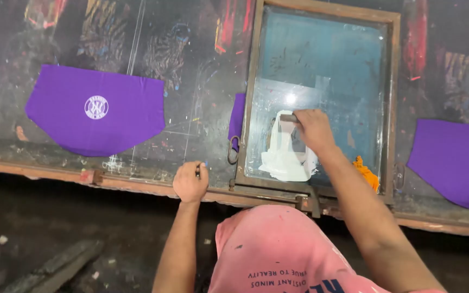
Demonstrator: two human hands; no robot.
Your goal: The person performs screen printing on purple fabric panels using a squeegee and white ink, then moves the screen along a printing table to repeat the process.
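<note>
Screen-printing frame (pixel 321 97), wooden border, bluish mesh, flat on long dark paint-stained printing table (pixel 202 70), near table's front edge, right of centre. Right hand (pixel 313 129) inside frame, fingers closed around squeegee (pixel 289 118), only dark handle end visible past knuckles. White ink (pixel 284 157) pooled and smeared on mesh just below and left of that hand, toward frame's near-left corner. Orange rag (pixel 367 172) at frame's near-right inner corner, touching forearm side. Metal ring handle (pixel 233 150) on frame's left rail.

Left hand (pixel 190 182) at table's front edge, just left of frame's near-left corner, curled into a fist on a small dark object (pixel 197 172); object mostly hidden, kind not clear. Hand resting on rusty metal edge rail (pixel 137 183).

Purple fabric piece (pixel 96 108) with round white printed emblem on table's left part, well apart from frame. Second purple fabric piece (pixel 237 116) mostly covered by frame, sliver showing at left rail. Third purple fabric piece (pixel 454 160), plain, near table's right end, right of frame.

Pink paint-spotted shirt (pixel 267 249) at bottom centre. Dark dirty floor (pixel 44 244) below table edge, bottom left.
</note>
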